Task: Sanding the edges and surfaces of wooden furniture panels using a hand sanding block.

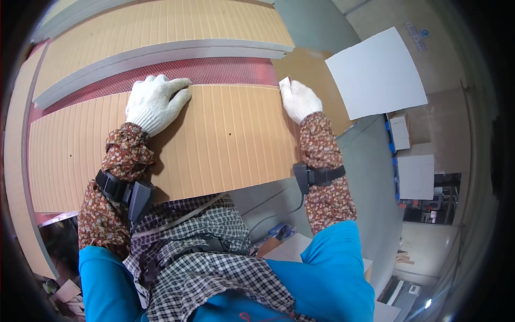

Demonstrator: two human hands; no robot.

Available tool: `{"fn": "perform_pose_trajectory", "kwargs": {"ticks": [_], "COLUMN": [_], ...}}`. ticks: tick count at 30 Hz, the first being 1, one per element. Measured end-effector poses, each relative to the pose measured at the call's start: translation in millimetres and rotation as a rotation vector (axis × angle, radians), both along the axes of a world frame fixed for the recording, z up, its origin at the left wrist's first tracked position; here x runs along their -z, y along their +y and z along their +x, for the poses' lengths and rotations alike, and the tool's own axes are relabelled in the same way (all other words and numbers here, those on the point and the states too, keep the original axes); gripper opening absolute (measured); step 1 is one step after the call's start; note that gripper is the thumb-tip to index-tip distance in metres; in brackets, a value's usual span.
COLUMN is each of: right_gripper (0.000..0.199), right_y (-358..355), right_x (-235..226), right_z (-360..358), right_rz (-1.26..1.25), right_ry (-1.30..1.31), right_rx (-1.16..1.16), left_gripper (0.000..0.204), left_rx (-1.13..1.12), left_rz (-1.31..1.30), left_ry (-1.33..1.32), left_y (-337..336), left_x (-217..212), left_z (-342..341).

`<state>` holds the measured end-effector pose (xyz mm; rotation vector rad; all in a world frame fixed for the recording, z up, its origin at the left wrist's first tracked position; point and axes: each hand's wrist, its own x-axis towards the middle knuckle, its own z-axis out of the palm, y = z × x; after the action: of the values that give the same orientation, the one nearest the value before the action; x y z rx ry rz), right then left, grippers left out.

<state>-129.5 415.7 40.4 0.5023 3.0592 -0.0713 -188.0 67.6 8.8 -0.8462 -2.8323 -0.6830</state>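
Observation:
A tan corrugated cardboard sheet (214, 145) with two small dark holes lies in front of me. My left hand (155, 103), in a white knit glove, rests on it at the far edge. Its thumb and forefinger stretch out to the right; the other fingertips bend at the edge, and nothing shows in them. At the sheet's far right corner my right hand (302, 102), also gloved, pinches a small flat piece (284, 82), white with a reddish-brown edge. What the piece is I cannot make out. Its lower fingers lie along the sheet's right edge.
Beyond the sheet runs a strip of red mesh surface (225, 71), then a stack of ribbed boards (171, 27) with pale edges. A brown board (316, 64) and a white sheet (378, 75) lie at the right. A long board (19, 145) stands along the left side.

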Motion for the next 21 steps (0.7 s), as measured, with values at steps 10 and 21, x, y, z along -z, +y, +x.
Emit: {"fn": "perform_pose_trajectory", "kwargs": {"ticks": [10, 21], "right_gripper": [0.052, 0.032], "right_y": [-50.4, -51.7], "right_x": [-17.4, -14.3], "right_z": [175.0, 197.3], "right_rz": [-0.085, -0.006], "right_ry": [-0.031, -0.017], "right_rx": [0.151, 0.027], "left_gripper": [0.039, 0.041], "left_rx": [-0.014, -0.011], "left_rz": [-0.009, -0.057], "left_ry": [0.009, -0.057], "left_y": [-4.2, -2.4], "left_x": [0.9, -3.3], "left_z": [-0.9, 0.6]}}
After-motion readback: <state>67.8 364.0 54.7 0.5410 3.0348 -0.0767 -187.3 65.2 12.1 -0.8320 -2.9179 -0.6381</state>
